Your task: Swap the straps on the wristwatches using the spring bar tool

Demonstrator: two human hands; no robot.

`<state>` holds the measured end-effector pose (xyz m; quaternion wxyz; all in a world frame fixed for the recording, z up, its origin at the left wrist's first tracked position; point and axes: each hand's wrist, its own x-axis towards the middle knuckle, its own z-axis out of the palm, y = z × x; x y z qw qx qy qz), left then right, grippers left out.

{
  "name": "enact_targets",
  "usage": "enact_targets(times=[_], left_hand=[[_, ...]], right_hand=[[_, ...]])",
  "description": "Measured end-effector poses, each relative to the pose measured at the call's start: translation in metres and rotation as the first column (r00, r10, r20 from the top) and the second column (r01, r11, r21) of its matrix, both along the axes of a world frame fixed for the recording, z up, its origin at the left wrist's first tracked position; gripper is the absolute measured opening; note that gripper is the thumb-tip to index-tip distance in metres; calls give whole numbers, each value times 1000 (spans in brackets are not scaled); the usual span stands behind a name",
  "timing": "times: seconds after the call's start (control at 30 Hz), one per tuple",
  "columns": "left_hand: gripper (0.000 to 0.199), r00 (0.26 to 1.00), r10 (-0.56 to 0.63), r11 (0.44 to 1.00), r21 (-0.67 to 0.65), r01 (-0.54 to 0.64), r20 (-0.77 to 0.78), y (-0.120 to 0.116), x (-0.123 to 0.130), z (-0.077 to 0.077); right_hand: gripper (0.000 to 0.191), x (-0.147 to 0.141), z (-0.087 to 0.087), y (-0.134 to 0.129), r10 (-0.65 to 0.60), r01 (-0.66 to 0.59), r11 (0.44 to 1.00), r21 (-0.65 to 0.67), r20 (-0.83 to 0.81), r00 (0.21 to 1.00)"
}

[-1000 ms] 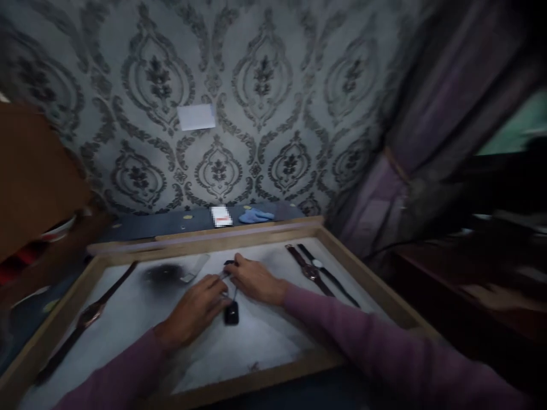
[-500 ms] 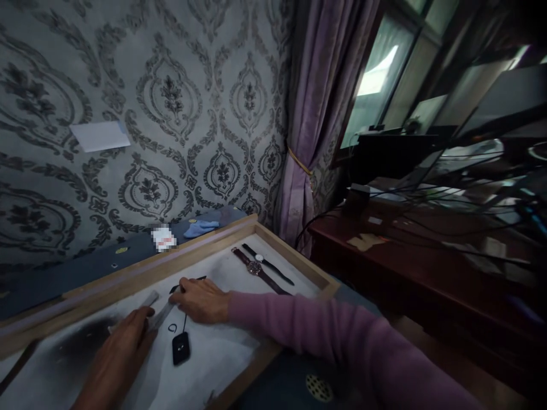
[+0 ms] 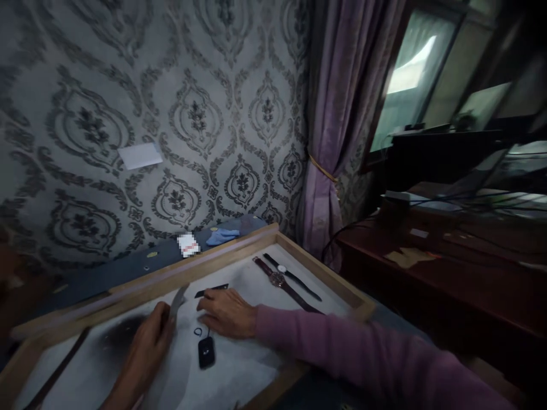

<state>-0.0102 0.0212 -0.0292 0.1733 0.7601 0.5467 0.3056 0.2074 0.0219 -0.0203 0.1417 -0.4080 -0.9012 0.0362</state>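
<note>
One big wooden tray lies under both hands. Close together a second ago, they are now apart. The right hand bends by a thin black thing; I cannot tell how open it is. So the left hand pinches the pale strip alone, beside a little black box.

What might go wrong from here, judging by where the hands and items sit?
The right hand is close to the thin cord of the black tag-like item, so a finger might snag it.

The purple sleeve lies close to the brown watch and may drag its strap.

The left hand grips a pale strip low down, so its free end might wobble.
</note>
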Motion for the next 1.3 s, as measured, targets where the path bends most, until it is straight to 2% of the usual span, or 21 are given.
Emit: enact_targets(times=[0.1, 0.17, 0.23, 0.33, 0.47, 0.57, 0.7, 0.8, 0.87, 0.93, 1.0, 1.03, 1.1, 1.17, 1.2, 1.3], left_hand=[[37, 947, 27, 991, -131, 16, 319, 1, 4, 4], [44, 861, 93, 957, -284, 62, 501, 1, 8, 3], [50, 788, 162, 919, -382, 99, 594, 2, 12, 0], [51, 740, 209, 906, -411, 99, 639, 6, 18, -1], [43, 692, 219, 901, -415, 128, 688, 9, 23, 6], [42, 680, 208, 902, -407, 144, 703, 7, 27, 11], [35, 683, 178, 908, -385, 163, 708, 2, 31, 14], [33, 673, 157, 920, -356, 167, 723, -2, 31, 17], [30, 660, 151, 925, -340, 168, 736, -4, 30, 19], [29, 644, 155, 927, -335, 167, 749, -5, 29, 20], [27, 632, 160, 922, -343, 178, 758, -6, 27, 20], [26, 627, 161, 919, -348, 187, 762, -6, 27, 19], [25, 617, 160, 912, -355, 207, 771, -7, 26, 17], [25, 606, 156, 908, -355, 222, 780, -8, 26, 16], [25, 602, 156, 907, -354, 227, 783, -8, 26, 15], [28, 595, 158, 906, -356, 231, 788, -8, 26, 16]], right_hand=[[39, -2, 1, -8, 121, -120, 993, -22, 44, 992], [44, -3, 0, -11, 166, -164, 986, -29, 84, 982], [47, -4, -1, -13, 198, -195, 980, -39, 115, 973], [48, -5, -1, -14, 235, -231, 972, -43, 155, 960], [41, -4, 4, -14, 265, -259, 964, -60, 188, 946], [33, -3, 7, -15, 269, -260, 963, -75, 183, 945], [36, -4, 2, -13, 253, -239, 966, -103, 165, 953], [44, -5, -3, -9, 202, -190, 969, -159, 62, 978], [49, -5, -5, -6, 141, -158, 963, -217, -92, 986], [42, -5, -5, -3, 40, -135, 941, -310, -295, 955], [38, -5, -4, 1, -91, -169, 866, -471, -481, 872], [36, -5, -4, 2, -166, -222, 800, -558, -561, 811], [35, -7, -5, 4, -302, -371, 625, -687, -651, 696], [36, -10, -6, 3, -406, -493, 477, -728, -680, 611], [37, -11, -6, 2, -448, -534, 426, -730, -683, 576], [36, -14, -6, -3, -559, -616, 317, -721, -667, 493]])
